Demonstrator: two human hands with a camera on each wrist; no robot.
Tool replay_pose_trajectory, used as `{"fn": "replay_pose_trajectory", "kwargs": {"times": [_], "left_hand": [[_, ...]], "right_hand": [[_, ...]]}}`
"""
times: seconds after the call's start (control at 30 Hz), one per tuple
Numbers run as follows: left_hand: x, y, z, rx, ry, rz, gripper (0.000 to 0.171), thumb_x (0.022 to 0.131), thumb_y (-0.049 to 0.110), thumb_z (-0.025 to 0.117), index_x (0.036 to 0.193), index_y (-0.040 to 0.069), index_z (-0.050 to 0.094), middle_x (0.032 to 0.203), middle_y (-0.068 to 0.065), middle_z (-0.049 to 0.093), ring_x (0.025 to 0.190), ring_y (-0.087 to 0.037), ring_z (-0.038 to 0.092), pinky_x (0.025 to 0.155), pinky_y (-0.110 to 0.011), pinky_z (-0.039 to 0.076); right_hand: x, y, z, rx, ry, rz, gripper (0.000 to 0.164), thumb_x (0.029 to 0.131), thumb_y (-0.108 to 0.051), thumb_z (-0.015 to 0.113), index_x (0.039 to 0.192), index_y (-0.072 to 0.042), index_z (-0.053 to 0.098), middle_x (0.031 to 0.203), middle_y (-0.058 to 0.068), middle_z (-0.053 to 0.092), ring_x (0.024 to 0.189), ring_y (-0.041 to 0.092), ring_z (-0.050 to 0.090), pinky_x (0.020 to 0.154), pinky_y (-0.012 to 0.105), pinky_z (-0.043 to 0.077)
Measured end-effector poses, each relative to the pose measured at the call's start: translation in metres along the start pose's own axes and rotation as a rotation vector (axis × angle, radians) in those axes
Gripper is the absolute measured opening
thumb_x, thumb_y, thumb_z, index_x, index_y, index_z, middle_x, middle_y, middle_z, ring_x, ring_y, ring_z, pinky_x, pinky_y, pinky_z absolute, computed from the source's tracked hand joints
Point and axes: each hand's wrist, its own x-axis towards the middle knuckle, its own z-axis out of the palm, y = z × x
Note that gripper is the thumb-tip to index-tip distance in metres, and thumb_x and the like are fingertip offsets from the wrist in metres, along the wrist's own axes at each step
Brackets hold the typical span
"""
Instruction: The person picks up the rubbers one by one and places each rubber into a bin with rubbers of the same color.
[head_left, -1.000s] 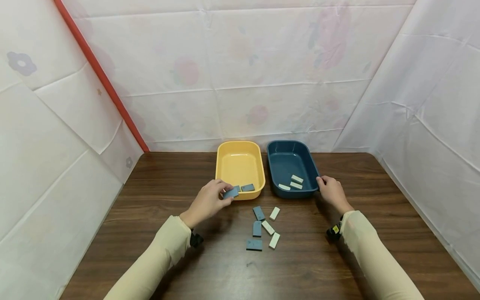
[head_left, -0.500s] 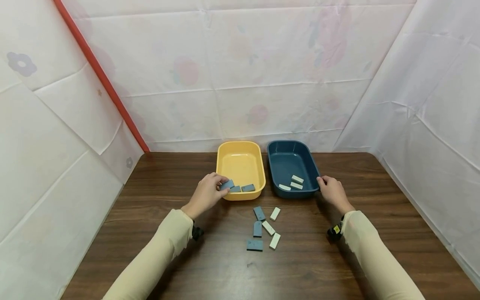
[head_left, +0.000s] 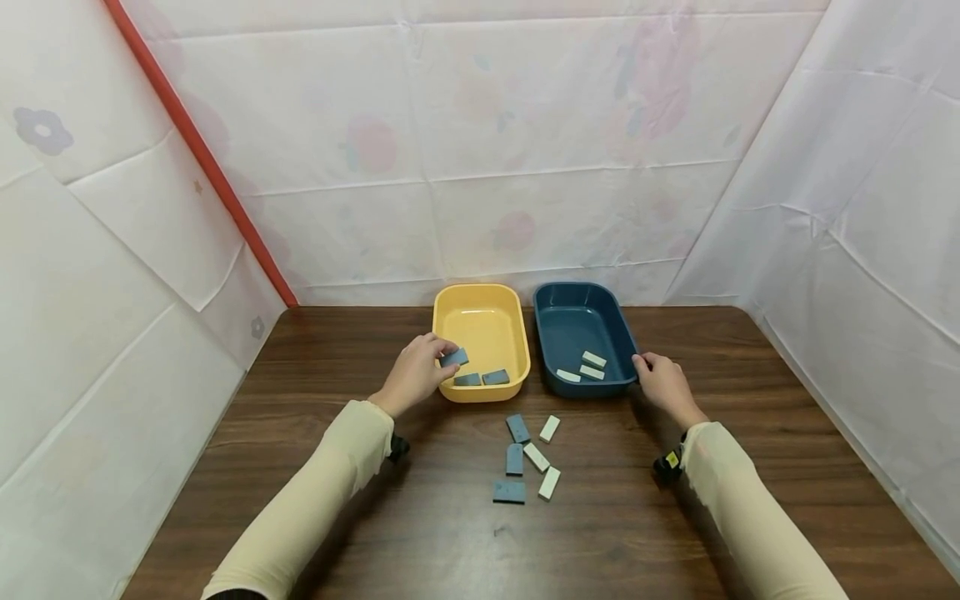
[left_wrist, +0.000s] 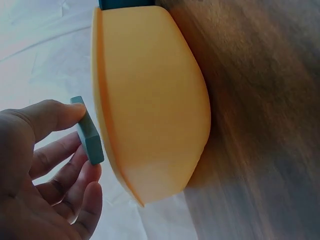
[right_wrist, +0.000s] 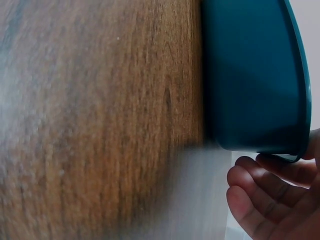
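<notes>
My left hand (head_left: 412,372) pinches a flat blue-grey block (head_left: 454,357) between thumb and fingers, over the left edge of the yellow tray (head_left: 519,329). In the left wrist view the pinched block (left_wrist: 89,131) stands beside the tray's rim, with the other fingers loosely curled below. Two more blue-grey blocks (head_left: 496,377) lie at the tray's near end. My right hand (head_left: 666,385) grips the dark blue tray (head_left: 543,333) at its near right corner. Up close, the thumb and a finger are on either side of that rim (right_wrist: 306,115). Several cream blocks (head_left: 592,372) lie inside that tray.
On the brown wooden table (head_left: 600,533), in front of the trays, lie three blue-grey blocks (head_left: 514,459) and three cream blocks (head_left: 550,482). A white patterned sheet (head_left: 480,150) hangs behind and along both sides. A red strip (head_left: 202,154) runs down the left corner.
My left hand has moved leftward and away from me with its block, from the tray's near edge to its left edge. The right hand stays on the dark blue tray.
</notes>
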Motion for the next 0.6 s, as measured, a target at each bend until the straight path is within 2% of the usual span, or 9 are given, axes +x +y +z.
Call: {"fn": "replay_pose_trajectory", "kwargs": {"times": [0.3, 0.6], "left_hand": [[0.012, -0.006, 0.007, 0.092, -0.03, 0.013, 0.028, 0.088, 0.021, 0.073, 0.111, 0.005, 0.073, 0.103, -0.01, 0.068, 0.097, -0.025, 0.06, 0.086, -0.041, 0.05], [0.026, -0.008, 0.012, 0.179, -0.065, 0.041, 0.028, 0.088, 0.021, 0.073, 0.111, 0.006, 0.074, 0.104, -0.009, 0.07, 0.098, -0.028, 0.062, 0.091, -0.046, 0.047]], "right_hand": [[0.002, 0.002, 0.002, 0.003, 0.0, -0.008, 0.051, 0.107, -0.032, 0.031, 0.131, 0.008, 0.054, 0.108, 0.025, 0.065, 0.087, 0.03, 0.059, 0.075, 0.041, 0.046], [0.001, 0.002, 0.0, -0.005, 0.014, -0.01, 0.049, 0.107, -0.033, 0.032, 0.117, 0.005, 0.059, 0.081, 0.014, 0.059, 0.071, 0.024, 0.052, 0.066, 0.035, 0.04]]}}
